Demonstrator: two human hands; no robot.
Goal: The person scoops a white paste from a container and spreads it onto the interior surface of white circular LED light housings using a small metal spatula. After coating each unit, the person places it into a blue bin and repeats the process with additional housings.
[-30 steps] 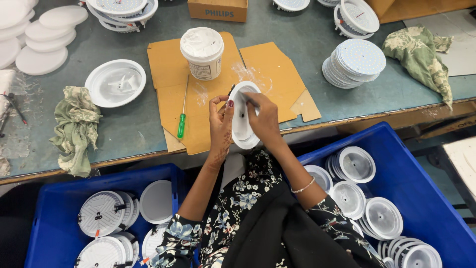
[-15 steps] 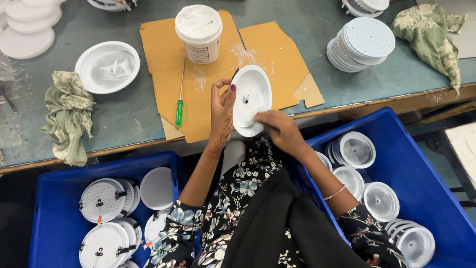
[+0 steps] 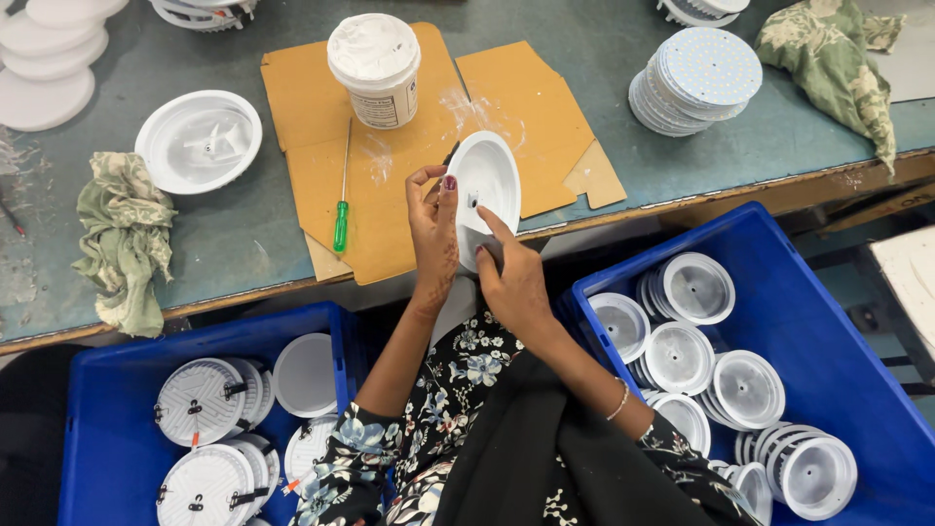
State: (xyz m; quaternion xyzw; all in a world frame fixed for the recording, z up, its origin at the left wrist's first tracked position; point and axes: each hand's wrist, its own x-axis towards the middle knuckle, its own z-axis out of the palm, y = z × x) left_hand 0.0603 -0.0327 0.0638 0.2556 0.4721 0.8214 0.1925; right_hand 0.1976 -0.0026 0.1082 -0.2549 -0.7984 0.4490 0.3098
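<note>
My left hand grips the left rim of a white round lamp housing, holding it tilted up over the table's front edge. My right hand is at the housing's lower edge, its index finger stretched up against the inner face. Beneath them lies flattened brown cardboard. On the cardboard, a green-handled screwdriver lies left of my left hand, and a white tub of paste stands behind it.
A blue crate of white housings sits at the right, and another blue crate of finished discs at the left. On the table are a white housing, a rag, a stack of round boards and a second cloth.
My right hand dropped from the housing's right rim to below it, then came back up to its lower edge. The housing tilted upright in my left hand.
</note>
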